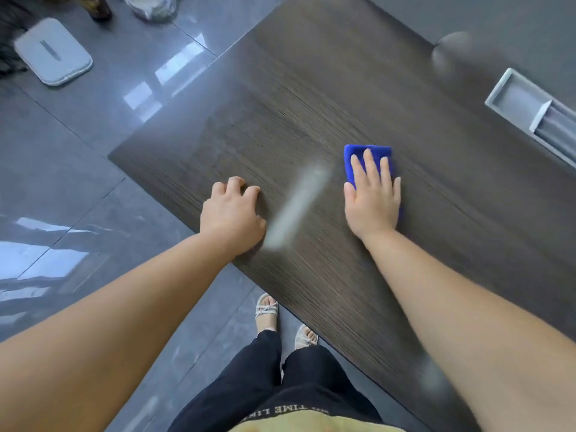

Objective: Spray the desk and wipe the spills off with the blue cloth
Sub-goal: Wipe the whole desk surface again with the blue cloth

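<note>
Pressing blue cloth (358, 157) flat under right-hand fingers (371, 165), desk (343, 88)

There is one desk (311, 104), and on it one blue cloth (353, 154). Two hands are in view: one left hand (232, 213) and one right hand (372, 198), each at the end of one bare forearm. One pale streak (296, 207) marks the desktop between the two hands. One silvery metal recess (530, 104) is set into the desk. Below the desk edge there are two feet, so one sandal (266, 311) and a second sandal (305, 336). On the floor (78, 151) sit one flat white object (53, 51), one clear container (152, 6) and one dark object (99, 7); the frame's top edge cuts off the last two.
</note>
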